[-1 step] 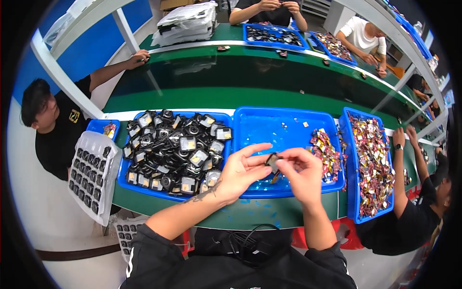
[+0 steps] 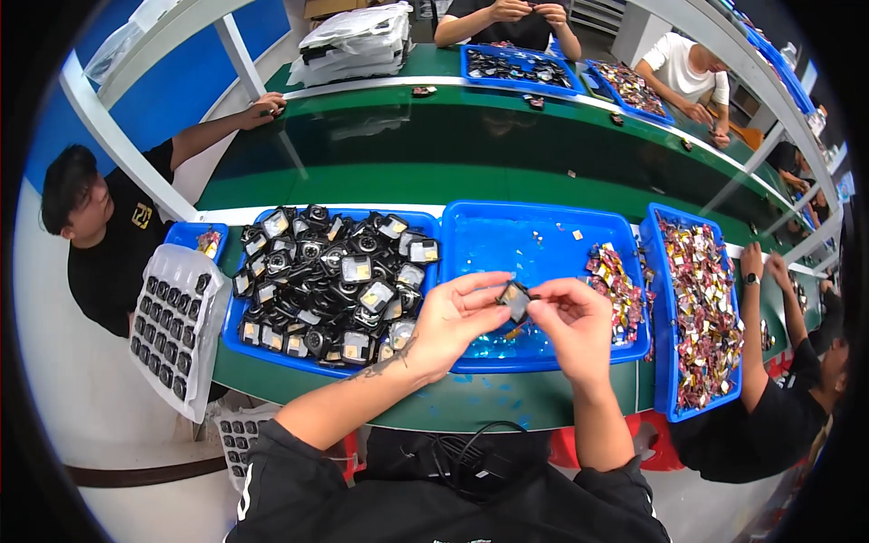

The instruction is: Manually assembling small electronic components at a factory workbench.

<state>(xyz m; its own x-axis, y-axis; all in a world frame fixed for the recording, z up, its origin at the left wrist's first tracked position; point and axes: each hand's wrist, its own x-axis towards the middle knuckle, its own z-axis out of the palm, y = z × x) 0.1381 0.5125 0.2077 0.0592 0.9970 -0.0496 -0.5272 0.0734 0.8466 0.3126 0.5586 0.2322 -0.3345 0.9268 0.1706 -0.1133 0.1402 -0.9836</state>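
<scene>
Black module (image 2: 516, 302) pinched mid-frame, grip narrow — left hand (image 2: 453, 321) at its left edge, right hand (image 2: 577, 330) at its right, neither nearer — squarish, no clear long axis

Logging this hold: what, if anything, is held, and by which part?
A small dark case, held by its edges: left grip at its left side, right grip at its right.

Head-worn fisheye, looking down across green bench (image 2: 543, 403).
</scene>
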